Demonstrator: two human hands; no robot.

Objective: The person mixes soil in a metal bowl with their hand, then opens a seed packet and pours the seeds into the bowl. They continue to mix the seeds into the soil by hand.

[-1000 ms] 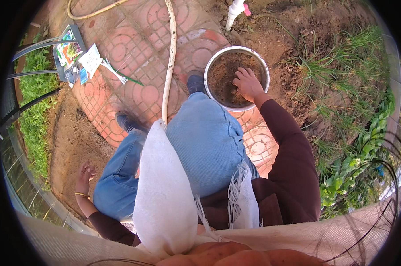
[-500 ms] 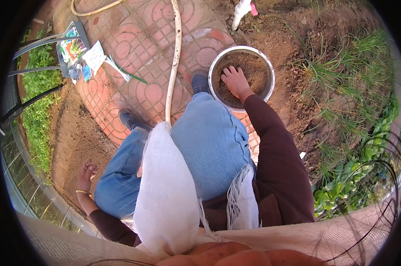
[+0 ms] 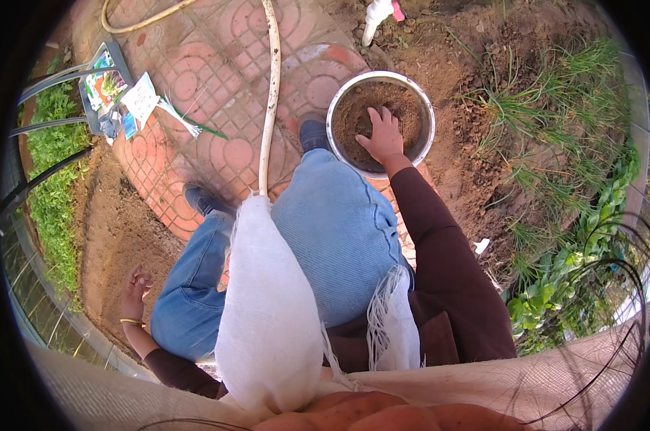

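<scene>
A round metal bowl [image 3: 430, 115] with brown soil [image 3: 357, 108] in it stands on the paving beside my right foot. Inside its rim my right hand [image 3: 384, 136] rests over the soil, fingers spread, with nothing seen in its grasp. Whether the fingertips sink into the soil I cannot tell. Off to the left, past my bent knee, my left hand [image 3: 136, 289] hangs above bare earth with its fingers loosely curled and apart, and a yellow bangle [image 3: 132, 321] circles that wrist. No object shows in it.
A pale hose [image 3: 269, 108] crosses the tiled paving [image 3: 210, 93]. At the upper left a grey tray [image 3: 116, 54] holds colourful packets, with white ties [image 3: 177, 118] beside it. A white pipe [image 3: 375, 18] with a pink tap stands at the top. Grassy plants [image 3: 547, 108] grow on the right.
My right hand has shifted rightward within the bowl, and its fingers have spread apart. The left hand stays much as it was. The whole view has shifted slightly.
</scene>
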